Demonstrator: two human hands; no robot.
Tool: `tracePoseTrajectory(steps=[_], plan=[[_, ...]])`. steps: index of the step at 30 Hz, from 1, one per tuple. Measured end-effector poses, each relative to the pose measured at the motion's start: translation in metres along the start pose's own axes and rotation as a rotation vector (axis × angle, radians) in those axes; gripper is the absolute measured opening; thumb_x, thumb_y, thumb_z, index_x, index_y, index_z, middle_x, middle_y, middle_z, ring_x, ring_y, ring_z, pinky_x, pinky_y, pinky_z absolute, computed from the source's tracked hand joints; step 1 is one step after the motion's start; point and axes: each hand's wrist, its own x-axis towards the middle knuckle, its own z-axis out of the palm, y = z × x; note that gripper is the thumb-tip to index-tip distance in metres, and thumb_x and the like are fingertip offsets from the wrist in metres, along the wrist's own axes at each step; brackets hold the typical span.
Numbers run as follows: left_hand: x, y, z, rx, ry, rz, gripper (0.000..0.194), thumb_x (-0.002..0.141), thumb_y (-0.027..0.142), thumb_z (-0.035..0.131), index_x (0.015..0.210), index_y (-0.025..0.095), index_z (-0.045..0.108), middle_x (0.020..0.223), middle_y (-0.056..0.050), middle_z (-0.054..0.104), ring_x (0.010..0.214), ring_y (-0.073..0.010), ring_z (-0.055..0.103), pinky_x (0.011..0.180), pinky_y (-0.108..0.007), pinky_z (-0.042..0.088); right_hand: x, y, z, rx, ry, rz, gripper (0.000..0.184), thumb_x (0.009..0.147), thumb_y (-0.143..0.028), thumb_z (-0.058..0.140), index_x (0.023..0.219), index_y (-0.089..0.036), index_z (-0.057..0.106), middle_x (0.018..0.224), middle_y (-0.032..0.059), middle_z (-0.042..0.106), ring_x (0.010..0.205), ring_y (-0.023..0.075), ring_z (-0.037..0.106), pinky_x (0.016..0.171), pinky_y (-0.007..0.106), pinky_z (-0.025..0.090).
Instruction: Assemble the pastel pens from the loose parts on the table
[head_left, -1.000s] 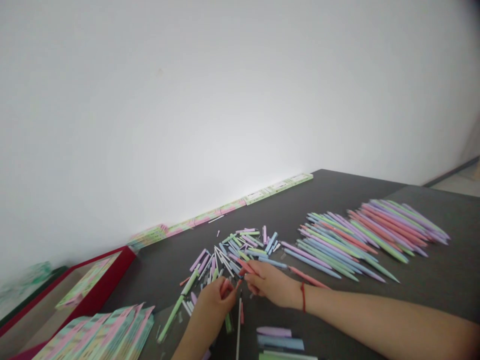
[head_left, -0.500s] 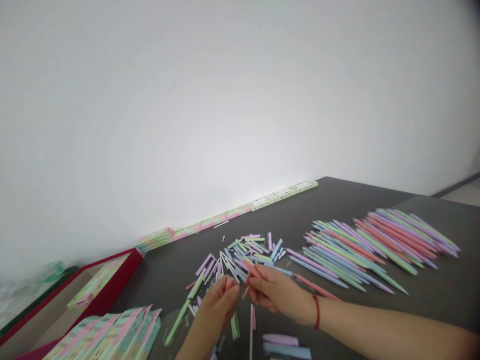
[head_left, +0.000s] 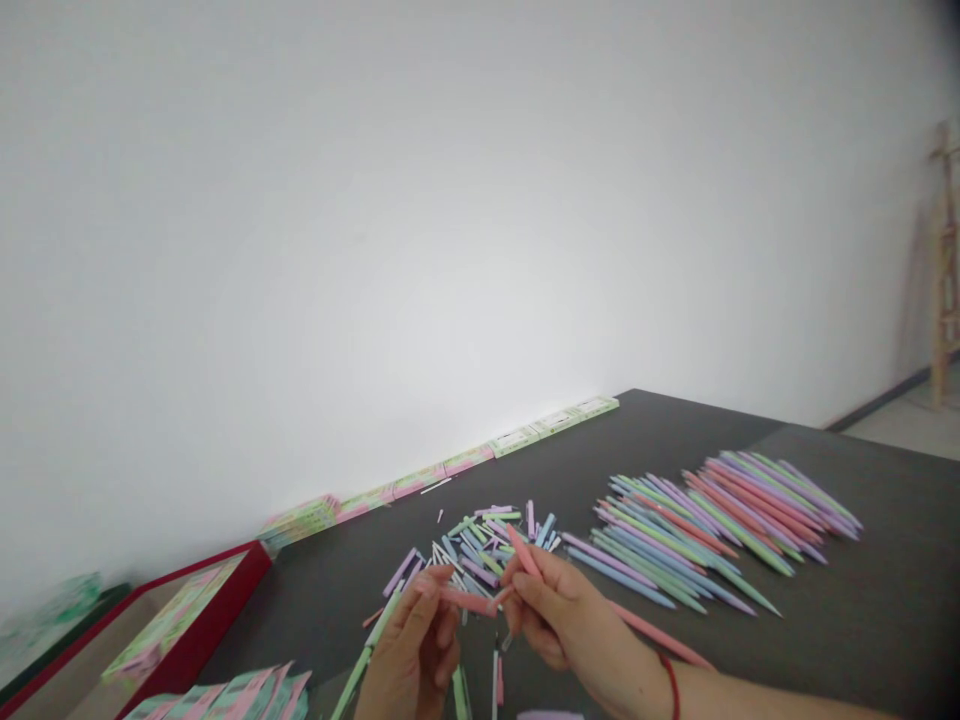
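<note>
My left hand (head_left: 414, 640) is closed on a short coral pen part (head_left: 469, 601), which points right toward the other hand. In my right hand (head_left: 559, 605), a coral pen piece (head_left: 523, 552) sticks up between thumb and fingers. The fingertips of that hand also pinch something small and pinkish at the end of the left-hand part; whether the two pieces touch is hard to tell. Beneath and behind both hands spreads a pile of loose pastel pen parts (head_left: 487, 545). A light green pen (head_left: 365, 655) lies beside my left hand, partly hidden by it.
Rows of pastel pens (head_left: 660, 560) lie to the right on the dark table (head_left: 570, 450). Flat printed boxes (head_left: 469, 460) line the wall. A red-rimmed box (head_left: 202, 610) stands at left, near several pastel packets (head_left: 240, 695). A wooden stand (head_left: 943, 300) is at far right.
The view has tilted up and turned slightly right. My left hand has rotated, so its coral part now shows, extending toward the right hand. My right hand still holds its coral piece.
</note>
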Motion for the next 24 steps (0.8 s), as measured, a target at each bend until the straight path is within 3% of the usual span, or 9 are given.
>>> tracePoseTrajectory(steps=[3, 15, 21, 24], plan=[[-0.001, -0.001, 0.001, -0.011, -0.073, -0.024, 0.039, 0.06, 0.047, 0.078, 0.082, 0.017, 0.067, 0.046, 0.008, 0.047, 0.036, -0.0014, 0.029, 0.032, -0.011, 0.022, 0.0, -0.002, -0.004, -0.06, 0.028, -0.07, 0.027, 0.088, -0.044, 0.048, 0.084, -0.018, 0.046, 0.063, -0.004, 0.054, 0.034, 0.002, 0.026, 0.031, 0.016, 0.014], [0.002, -0.014, 0.001, -0.065, -0.02, -0.064, 0.039, 0.057, 0.039, 0.082, 0.083, 0.016, 0.064, 0.054, 0.006, 0.056, 0.044, -0.0043, 0.048, 0.036, -0.012, 0.032, 0.005, -0.01, -0.011, -0.244, 0.09, -0.204, 0.024, 0.092, -0.04, 0.042, 0.085, -0.018, 0.046, 0.06, -0.0062, 0.05, 0.038, 0.0037, 0.025, 0.035, 0.018, 0.017], [0.007, -0.031, -0.005, 0.147, -0.257, -0.084, 0.032, 0.062, 0.041, 0.078, 0.075, 0.017, 0.062, 0.061, 0.002, 0.06, 0.053, -0.0087, 0.053, 0.046, -0.018, 0.036, 0.001, -0.009, -0.015, -0.548, 0.082, -0.241, 0.02, 0.092, -0.033, 0.043, 0.081, -0.018, 0.052, 0.059, -0.0051, 0.048, 0.05, 0.0082, 0.038, 0.047, 0.021, 0.029], [0.007, -0.04, -0.006, 0.314, -0.413, -0.002, 0.035, 0.066, 0.047, 0.074, 0.075, 0.015, 0.062, 0.065, -0.001, 0.063, 0.058, -0.0099, 0.052, 0.054, -0.021, 0.036, -0.002, -0.008, -0.015, -0.634, -0.024, -0.164, 0.019, 0.091, -0.034, 0.045, 0.088, -0.018, 0.055, 0.06, -0.004, 0.051, 0.053, 0.0098, 0.044, 0.05, 0.021, 0.032]])
